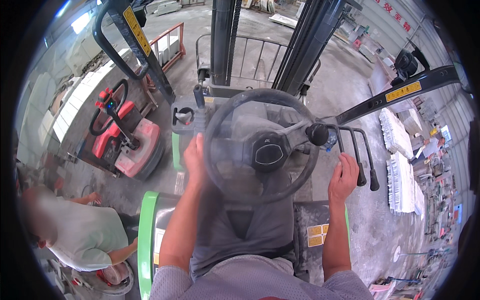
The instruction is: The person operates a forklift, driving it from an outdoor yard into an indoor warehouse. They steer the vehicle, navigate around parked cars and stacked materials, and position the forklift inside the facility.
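A black steering wheel with a round spinner knob stands in front of me. My left hand is beside its left rim, just below the ribbed boot of a black upright lever. The fingers there are largely hidden, so I cannot make out a grip. To the right of the wheel, my right hand has its fingers curled around the end of the nearest control lever, whose shaft runs down into it. Two more black-knobbed levers stand just right of that hand.
Ahead rise the dark forklift mast and a load guard. A red pallet truck stands at left, near a person in a light shirt close beside the vehicle. White slab stacks lie at right; another person is beyond.
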Action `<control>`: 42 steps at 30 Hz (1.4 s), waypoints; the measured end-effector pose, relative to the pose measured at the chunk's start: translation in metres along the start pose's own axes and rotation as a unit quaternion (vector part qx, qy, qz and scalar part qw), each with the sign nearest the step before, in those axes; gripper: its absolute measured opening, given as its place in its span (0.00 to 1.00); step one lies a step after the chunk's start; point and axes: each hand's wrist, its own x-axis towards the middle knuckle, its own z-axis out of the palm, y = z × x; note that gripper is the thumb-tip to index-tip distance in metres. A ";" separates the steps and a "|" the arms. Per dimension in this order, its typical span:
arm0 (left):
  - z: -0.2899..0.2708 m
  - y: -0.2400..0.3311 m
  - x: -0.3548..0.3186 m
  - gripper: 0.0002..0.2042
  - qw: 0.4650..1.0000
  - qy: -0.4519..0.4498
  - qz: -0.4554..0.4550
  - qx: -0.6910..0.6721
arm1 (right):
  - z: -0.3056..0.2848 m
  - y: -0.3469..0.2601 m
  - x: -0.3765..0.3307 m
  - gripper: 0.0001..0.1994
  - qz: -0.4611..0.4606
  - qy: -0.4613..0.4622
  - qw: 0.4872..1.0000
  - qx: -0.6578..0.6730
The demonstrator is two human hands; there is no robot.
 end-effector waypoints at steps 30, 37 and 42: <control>-0.605 -0.176 0.012 0.20 0.991 0.056 0.053 0.106 | 0.010 -0.678 -0.170 0.07 -0.010 0.017 0.985 0.174; -0.659 -0.155 -0.022 0.20 0.995 0.043 0.031 0.085 | -0.051 -0.704 -0.225 0.07 -0.029 0.032 0.991 0.129; -0.664 -0.104 -0.046 0.21 0.993 0.021 0.001 0.114 | -0.105 -0.704 -0.197 0.06 -0.036 0.043 0.989 0.136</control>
